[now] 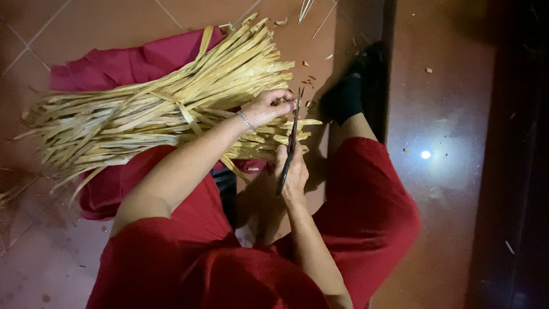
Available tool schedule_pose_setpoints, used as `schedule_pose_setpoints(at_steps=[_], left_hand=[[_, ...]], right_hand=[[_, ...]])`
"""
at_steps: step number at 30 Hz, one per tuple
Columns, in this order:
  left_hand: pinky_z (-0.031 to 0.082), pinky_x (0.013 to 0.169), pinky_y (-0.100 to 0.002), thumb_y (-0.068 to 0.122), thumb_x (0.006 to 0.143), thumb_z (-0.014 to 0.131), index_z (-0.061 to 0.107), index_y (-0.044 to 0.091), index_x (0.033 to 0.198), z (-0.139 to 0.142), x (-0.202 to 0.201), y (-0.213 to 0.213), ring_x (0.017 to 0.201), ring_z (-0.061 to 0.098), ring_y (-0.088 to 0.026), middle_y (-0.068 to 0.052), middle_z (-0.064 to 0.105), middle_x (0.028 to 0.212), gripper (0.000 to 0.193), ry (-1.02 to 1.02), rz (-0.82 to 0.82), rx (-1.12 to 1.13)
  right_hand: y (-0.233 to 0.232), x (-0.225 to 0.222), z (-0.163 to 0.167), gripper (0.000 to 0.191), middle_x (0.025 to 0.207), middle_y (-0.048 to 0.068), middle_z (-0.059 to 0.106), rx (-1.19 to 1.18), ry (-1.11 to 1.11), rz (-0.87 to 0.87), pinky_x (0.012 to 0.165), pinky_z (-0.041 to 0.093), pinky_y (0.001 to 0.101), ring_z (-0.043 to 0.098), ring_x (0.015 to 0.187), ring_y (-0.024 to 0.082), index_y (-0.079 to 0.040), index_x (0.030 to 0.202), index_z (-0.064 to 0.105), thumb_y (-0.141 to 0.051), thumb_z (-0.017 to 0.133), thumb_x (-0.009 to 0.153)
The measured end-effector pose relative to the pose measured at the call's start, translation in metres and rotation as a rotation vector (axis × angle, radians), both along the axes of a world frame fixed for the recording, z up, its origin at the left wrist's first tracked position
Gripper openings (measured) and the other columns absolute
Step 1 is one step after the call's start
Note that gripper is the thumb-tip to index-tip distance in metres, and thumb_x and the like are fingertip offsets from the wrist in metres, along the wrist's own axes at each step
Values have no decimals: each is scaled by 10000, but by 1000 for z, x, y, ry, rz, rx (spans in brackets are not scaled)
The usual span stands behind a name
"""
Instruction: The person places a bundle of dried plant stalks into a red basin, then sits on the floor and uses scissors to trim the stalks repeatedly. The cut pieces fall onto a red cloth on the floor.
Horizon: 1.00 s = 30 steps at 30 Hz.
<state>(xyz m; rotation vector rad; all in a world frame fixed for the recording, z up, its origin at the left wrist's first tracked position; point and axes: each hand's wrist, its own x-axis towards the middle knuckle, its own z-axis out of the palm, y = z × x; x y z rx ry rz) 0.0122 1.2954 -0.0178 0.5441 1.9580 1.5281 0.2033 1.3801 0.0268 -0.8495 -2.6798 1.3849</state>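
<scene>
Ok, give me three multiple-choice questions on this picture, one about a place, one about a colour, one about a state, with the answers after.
1. Where does the bundle of pale yellow dried leaf strips lie?
A. On a crimson cloth on the tiled floor
B. In a basket
C. On a table

2. What colour is the garment over the person's knees?
A. Blue
B. Red
C. White

3. How is the pair of dark long-bladed scissors held?
A. Lying loose on the floor
B. Gripped in the right hand, blades at the strip ends
C. Tucked under the bundle

Answers: 1 A, crimson cloth shows beneath the strips. 2 B, red fabric covers both knees. 3 B, the right hand closes on the handles while the left hand pinches the strip ends.
</scene>
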Motion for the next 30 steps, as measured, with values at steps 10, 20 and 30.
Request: schedule_pose_setpoints(at_steps=[10, 20, 30], left_hand=[[430, 627, -263, 255, 973, 692, 611, 90, 804, -7, 6, -4, 704, 484, -66, 40, 543, 746, 250, -56, -1, -33], [449, 605, -249, 214, 966, 668, 666, 65, 851, -12, 6, 0, 675, 538, -62, 34, 620, 725, 188, -158, 65, 43], [520, 750, -308, 284, 986, 663, 716, 79, 959, 8, 11, 4, 777, 636, -118, -26, 694, 831, 214, -107, 69, -176]], right_hand=[[-3, -12, -3, 539, 963, 291, 705, 98, -36, 9, 831, 500, 568, 670, 935, 502, -45, 1321, 499, -488, 451, 1017], [-1, -16, -15, 512, 805, 305, 687, 141, -132, 35, 780, 492, 584, 660, 813, 518, -12, 1243, 516, -469, 421, 1029], [1, -17, -29, 460, 711, 183, 676, -8, -2, -166, 621, 506, 467, 680, 666, 345, -32, 1175, 613, -438, 458, 1024]])
